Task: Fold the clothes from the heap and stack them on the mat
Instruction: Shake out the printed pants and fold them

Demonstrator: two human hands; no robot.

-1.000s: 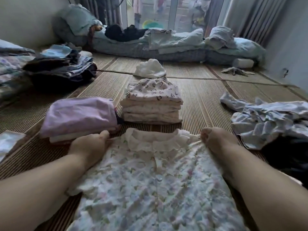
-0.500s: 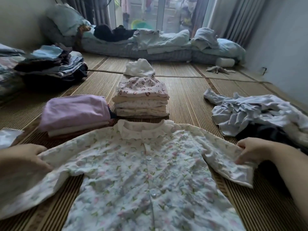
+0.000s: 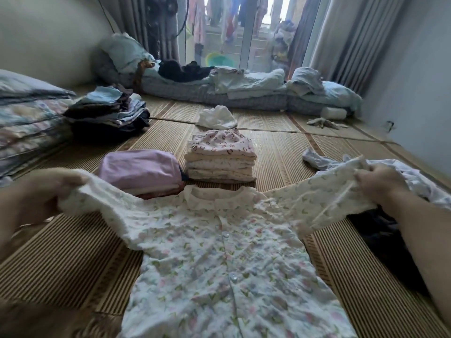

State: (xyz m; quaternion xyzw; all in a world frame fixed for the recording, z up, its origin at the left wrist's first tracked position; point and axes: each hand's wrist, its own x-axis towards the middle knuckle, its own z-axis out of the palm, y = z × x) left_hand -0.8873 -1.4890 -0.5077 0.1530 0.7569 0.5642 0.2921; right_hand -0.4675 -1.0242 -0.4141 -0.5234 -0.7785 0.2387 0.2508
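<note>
A white floral baby garment (image 3: pixel 219 259) with a frilled collar and front buttons lies face up on the woven mat (image 3: pixel 275 152). My left hand (image 3: pixel 46 191) grips the end of its left sleeve, lifted off the mat. My right hand (image 3: pixel 378 184) pinches the end of its right sleeve, also raised. Both sleeves are stretched outward. Behind the collar stand two folded stacks: a cream one topped by a heart-print piece (image 3: pixel 220 157) and a lilac one (image 3: pixel 141 169). The heap of unfolded pale clothes (image 3: pixel 427 184) lies at the right, behind my right hand.
A small white garment (image 3: pixel 217 117) sits behind the cream stack. A taller pile of folded dark and blue clothes (image 3: pixel 107 111) stands at the left, beside folded bedding (image 3: pixel 26 118). A low mattress with pillows (image 3: pixel 244 91) runs along the glass door. Dark cloth (image 3: pixel 380 237) lies under my right forearm.
Both hands have taken hold of the sleeve ends and lifted them up and outward off the mat. The view has tilted up a little.
</note>
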